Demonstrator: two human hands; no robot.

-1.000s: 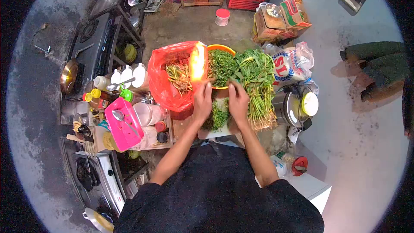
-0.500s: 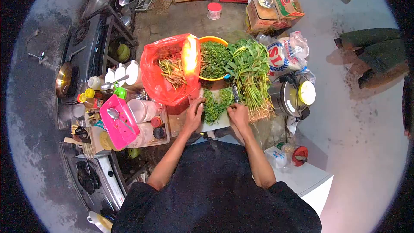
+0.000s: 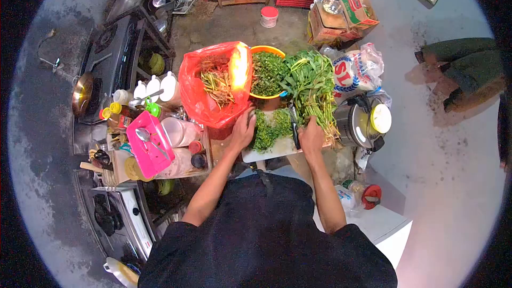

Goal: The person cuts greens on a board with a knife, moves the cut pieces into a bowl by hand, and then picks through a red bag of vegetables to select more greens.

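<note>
Chopped greens lie on a white cutting board in front of me. My left hand is at the left edge of the board, fingers stretched out beside the greens and holding nothing. A dark knife stretches along the right side of the chopped pile. Just right of it, my right hand is closed at the lower stems of a leafy green bundle; what its fingers grip is hidden.
Behind the board stand a red plastic bag with stem pieces and a yellow-rimmed tub of cut greens. A pink tray and jars are at left, a metal pot at right. Another person's legs show far right.
My right hand has moved right, away from the chopped pile toward the stems. My left hand has shifted slightly outward and up, its fingers straighter. The view has shifted a little.
</note>
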